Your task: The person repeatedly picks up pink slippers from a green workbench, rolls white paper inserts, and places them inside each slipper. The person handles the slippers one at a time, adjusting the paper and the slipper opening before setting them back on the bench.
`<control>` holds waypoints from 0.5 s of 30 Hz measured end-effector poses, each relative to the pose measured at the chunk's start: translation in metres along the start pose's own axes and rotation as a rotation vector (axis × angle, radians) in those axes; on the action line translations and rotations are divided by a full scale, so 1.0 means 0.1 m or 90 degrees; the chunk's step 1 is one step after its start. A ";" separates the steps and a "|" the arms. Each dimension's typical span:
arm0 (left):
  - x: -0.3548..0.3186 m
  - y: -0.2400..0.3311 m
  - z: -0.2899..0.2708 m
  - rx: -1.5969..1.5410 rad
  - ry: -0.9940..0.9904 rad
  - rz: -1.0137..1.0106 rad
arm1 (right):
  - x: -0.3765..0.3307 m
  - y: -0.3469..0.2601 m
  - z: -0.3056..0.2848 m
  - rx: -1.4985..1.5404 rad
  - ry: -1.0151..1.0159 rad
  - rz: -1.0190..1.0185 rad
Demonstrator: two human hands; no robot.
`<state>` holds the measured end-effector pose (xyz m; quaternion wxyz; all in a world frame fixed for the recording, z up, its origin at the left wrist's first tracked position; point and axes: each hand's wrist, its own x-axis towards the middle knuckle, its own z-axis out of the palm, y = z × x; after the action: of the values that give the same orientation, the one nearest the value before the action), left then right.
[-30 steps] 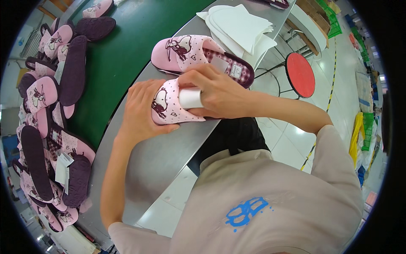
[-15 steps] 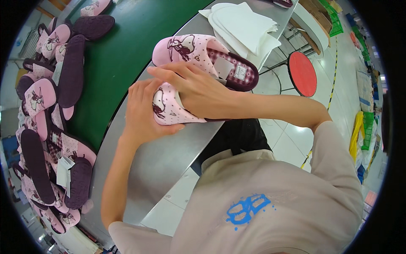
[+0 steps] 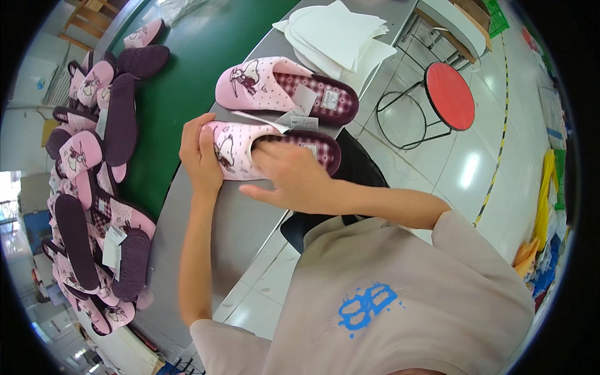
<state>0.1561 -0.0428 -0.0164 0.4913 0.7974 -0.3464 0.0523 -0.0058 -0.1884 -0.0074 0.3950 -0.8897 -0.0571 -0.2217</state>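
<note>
A pink slipper (image 3: pixel 234 150) with a printed cartoon figure, small dots and a checked insole lies on the grey table. My left hand (image 3: pixel 203 156) is closed around its toe end. My right hand (image 3: pixel 297 178) reaches into the foot opening. Its fingertips are hidden inside, and its thumb points away, apart from the upper. The matching slipper (image 3: pixel 250 84) lies alongside on the far side. A white paper tag (image 3: pixel 305 97) rests over that slipper's opening, with more white tag pieces between the two.
Many similar pink slippers with dark soles (image 3: pixel 120 119) are heaped at the left beside a green surface (image 3: pixel 165 100). White curved sheets (image 3: pixel 337 31) are stacked at the table's far end. A red round stool (image 3: pixel 450 97) stands on the tiled floor at right.
My right hand has moved from the near slipper's upper into its opening. My left hand has shifted to the toe. The white tags and both insoles show more fully.
</note>
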 end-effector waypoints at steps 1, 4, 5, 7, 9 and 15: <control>0.04 0.02 -0.01 -0.026 0.019 -0.024 | 0.00 -0.01 0.07 -0.005 0.040 -0.002; 0.08 0.11 -0.16 -0.073 0.069 -0.150 | 0.00 0.03 0.11 -0.026 0.109 -0.081; 0.09 0.15 -0.25 -0.085 0.069 -0.206 | -0.02 0.03 0.08 -0.009 0.075 -0.097; 0.00 0.22 -0.35 -0.141 0.105 -0.225 | -0.13 0.02 -0.04 0.028 -0.003 -0.134; -0.11 0.45 -0.46 -0.125 0.115 -0.228 | -0.18 -0.06 -0.22 0.247 -0.088 -0.068; -0.43 0.85 -0.35 -0.214 0.097 -0.137 | -0.17 -0.15 -0.31 0.740 -0.254 0.204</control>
<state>0.0807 -0.0160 0.0470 0.6446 0.7307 -0.2249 0.0010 -0.0364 -0.1999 0.0132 0.8235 -0.5518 -0.1070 0.0772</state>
